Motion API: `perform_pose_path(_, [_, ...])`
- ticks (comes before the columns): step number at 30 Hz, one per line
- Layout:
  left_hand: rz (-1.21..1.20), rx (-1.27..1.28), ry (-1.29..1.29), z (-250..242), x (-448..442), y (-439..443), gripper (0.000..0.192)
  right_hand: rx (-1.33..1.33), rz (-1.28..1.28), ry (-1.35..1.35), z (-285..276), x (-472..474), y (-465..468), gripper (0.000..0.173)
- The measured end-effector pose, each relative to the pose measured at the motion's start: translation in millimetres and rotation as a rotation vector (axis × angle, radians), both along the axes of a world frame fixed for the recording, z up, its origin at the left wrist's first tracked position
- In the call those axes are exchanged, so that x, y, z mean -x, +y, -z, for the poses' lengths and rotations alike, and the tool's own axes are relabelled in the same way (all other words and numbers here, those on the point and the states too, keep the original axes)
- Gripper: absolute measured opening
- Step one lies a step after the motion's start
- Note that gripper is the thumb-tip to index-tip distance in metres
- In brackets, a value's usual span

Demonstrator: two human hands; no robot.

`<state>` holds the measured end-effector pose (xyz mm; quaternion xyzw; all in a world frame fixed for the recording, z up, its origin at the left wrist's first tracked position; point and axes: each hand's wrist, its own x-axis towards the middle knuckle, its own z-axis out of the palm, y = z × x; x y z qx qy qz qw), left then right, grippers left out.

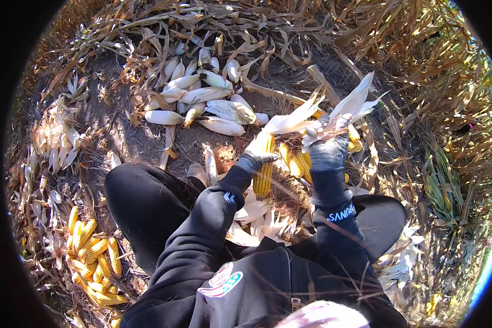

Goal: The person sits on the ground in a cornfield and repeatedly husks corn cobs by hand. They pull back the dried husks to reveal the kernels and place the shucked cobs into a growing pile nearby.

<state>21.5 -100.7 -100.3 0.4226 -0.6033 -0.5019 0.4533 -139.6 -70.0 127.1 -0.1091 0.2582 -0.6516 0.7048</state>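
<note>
Gloved in grey, my left hand (252,159) grips a yellow ear of corn (263,180), its bare kernels pointing down towards my lap. Pale husk leaves (293,119) still hang from the upper end of that ear and stretch to the right. My right hand (328,143), also in a grey glove, is closed around peeled-back husk leaves (354,98) and brown silk. Below and between the hands, husked ears (298,162) lie on the ground. Another bare ear (354,141) shows just right of my right hand, partly hidden by it.
A pile of ears still in pale husks (207,94) lies ahead on the soil. Husked yellow ears (91,254) are heaped at lower left. Loose husks (256,215) cover the ground before my lap, with a husk heap (57,135) far left. Dry corn stalks (426,53) line the right.
</note>
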Motion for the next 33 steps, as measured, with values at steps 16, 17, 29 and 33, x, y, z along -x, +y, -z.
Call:
perform_pose_path(16, [-0.179, -0.529, 0.564, -112.4, 42.8, 33.2, 0.04, -0.006, 0.199, 0.353, 72.4, 23.5, -30.5, 0.049])
perform_pose_path(17, [-0.218, -0.583, 0.644, -118.9, 44.3, 35.9, 0.039, 0.005, 0.257, 0.397, 72.0, 22.3, -30.5, 0.05])
perform_pose_path(29, [-0.309, -0.697, 0.628, -110.6, 38.2, 35.8, 0.038, 0.017, 0.176, 0.557, 67.8, 24.1, -27.5, 0.031])
perform_pose_path(33, [-0.322, -0.758, 0.936, -133.2, 34.3, 34.6, 0.049, 0.021, 0.099, 0.502, 73.9, 8.1, -10.7, 0.025])
